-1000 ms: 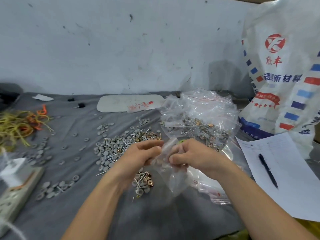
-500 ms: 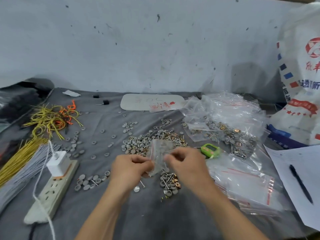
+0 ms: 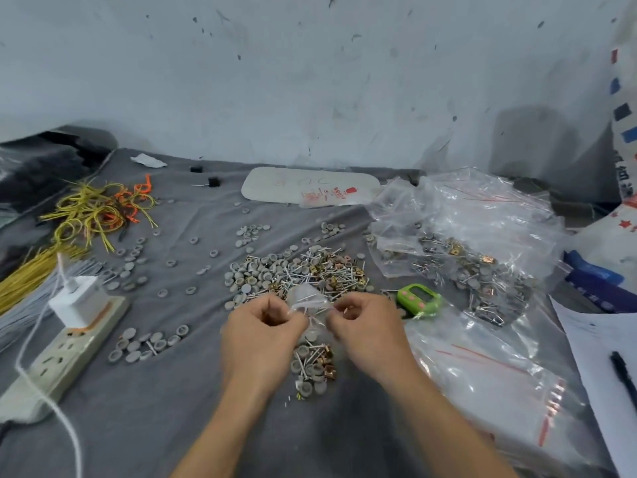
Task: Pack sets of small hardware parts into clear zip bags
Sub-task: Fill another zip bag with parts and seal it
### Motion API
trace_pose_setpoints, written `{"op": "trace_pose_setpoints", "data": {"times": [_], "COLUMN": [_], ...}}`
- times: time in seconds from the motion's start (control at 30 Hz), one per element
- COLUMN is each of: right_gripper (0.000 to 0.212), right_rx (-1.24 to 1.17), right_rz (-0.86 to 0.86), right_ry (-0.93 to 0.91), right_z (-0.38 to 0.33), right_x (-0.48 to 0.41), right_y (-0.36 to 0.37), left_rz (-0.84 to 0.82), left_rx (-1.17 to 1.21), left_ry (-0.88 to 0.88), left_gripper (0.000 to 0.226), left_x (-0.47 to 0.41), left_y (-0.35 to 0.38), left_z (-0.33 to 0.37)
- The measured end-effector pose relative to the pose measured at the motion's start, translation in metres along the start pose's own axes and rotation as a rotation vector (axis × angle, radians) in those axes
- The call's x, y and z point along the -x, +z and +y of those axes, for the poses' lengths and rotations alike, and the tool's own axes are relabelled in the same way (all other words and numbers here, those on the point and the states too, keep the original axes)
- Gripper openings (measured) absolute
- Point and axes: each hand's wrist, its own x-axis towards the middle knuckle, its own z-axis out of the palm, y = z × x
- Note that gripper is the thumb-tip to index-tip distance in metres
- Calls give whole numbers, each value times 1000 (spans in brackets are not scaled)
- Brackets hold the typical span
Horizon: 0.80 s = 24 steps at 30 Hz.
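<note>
**Desk:** Hands first.

**Op:** I see both in the head view. Left hand [image 3: 262,326] and right hand [image 3: 365,326] are level with each other at mid-frame, fingers curled. Each pinches one side of a small clear zip bag [image 3: 308,300] stretched between them. The bag is blurred. I cannot tell whether its mouth is open or sealed, nor what is inside.

**Desk:** Where are the parts?

**Op:** A small set [image 3: 315,362] lies on the grey-covered tabletop [image 3: 172,426] just below the bag, between the two wrists. It has grey round caps, thin metal pins and a few copper-coloured clips. The main heap [image 3: 296,274] of the same mix sits just beyond the hands. Loose grey caps are scattered to its left.

**Desk:** Right side?

**Op:** A large clear sack [image 3: 465,243] right of the heap holds small bags with parts in them. A green digital gadget [image 3: 418,298] sits just beside the right hand, at the far edge of a stack of empty red-striped zip bags [image 3: 489,377]. At the frame's right edge there is a paper sheet [image 3: 606,357] with a black pen [image 3: 624,374] on it.

**Desk:** Left side?

**Op:** A power strip [image 3: 69,353] has a white charger [image 3: 77,300] plugged in, and its white cable runs toward the near edge. Yellow and orange wire loops [image 3: 93,215] lie behind it. A white oval card [image 3: 310,186] lies flat near the wall
</note>
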Motion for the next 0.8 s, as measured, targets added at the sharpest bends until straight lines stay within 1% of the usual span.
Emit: {"op": "trace_pose_setpoints", "data": {"times": [0.03,0.07,0.1,0.13,0.17,0.2,0.23,0.3,0.33,0.4,0.43,0.5,0.57,0.6,0.63,0.7,0.73,0.8], "right_gripper": [25,36,43,43,35,21,13,27,30,24,20,18,20,25,31,29,26,23], "right_rx": [77,153,204,229,235,246,247,245,222,52,-98,-474,-851,-988,-1078,-1168,-1184,-1114], "right_rz": [78,162,217,236,221,178,121,-59,-143,-268,-286,-270,-297,-323,-345,-359,-355,-335], "right_ry": [-56,-129,-223,-336,-442,-492,-504,-444,-395,-293,-220,11,259,348,394,392,373,306], "right_z": [-2,-5,-9,-14,-18,-21,-23,-22,-19,-17,-16,-16,-20,-21,-23,-24,-24,-19], "right_x": [2,7,12,15,17,21,24,26,24,20,16,9,9,11,13,13,13,10], "right_y": [2,5,9,14,21,25,29,30,27,23,23,23,27,30,33,38,40,42], "left_rz": [79,141,192,230,253,261,262,212,166,77,48,29,70,93,112,111,72,-55], "left_rx": [-126,-245,-354,-445,-503,-534,-543,-504,-484,-502,-528,-569,-636,-684,-717,-728,-704,-660], "left_ry": [48,89,117,132,136,127,117,131,162,243,290,380,500,572,634,728,767,829], "left_gripper": [13,11,11,11,11,13,16,21,21,20,21,25,27,30,37,52,58,73], "left_x": [2,5,6,6,5,4,1,-1,0,5,6,12,15,16,15,9,5,-4], "left_y": [0,0,0,-1,-1,-2,-3,-9,-11,-15,-16,-15,-12,-10,-9,-11,-13,-20], "left_z": [-1,-1,0,2,3,4,2,-3,-6,-10,-12,-15,-12,-9,-6,-5,-8,-16]}}
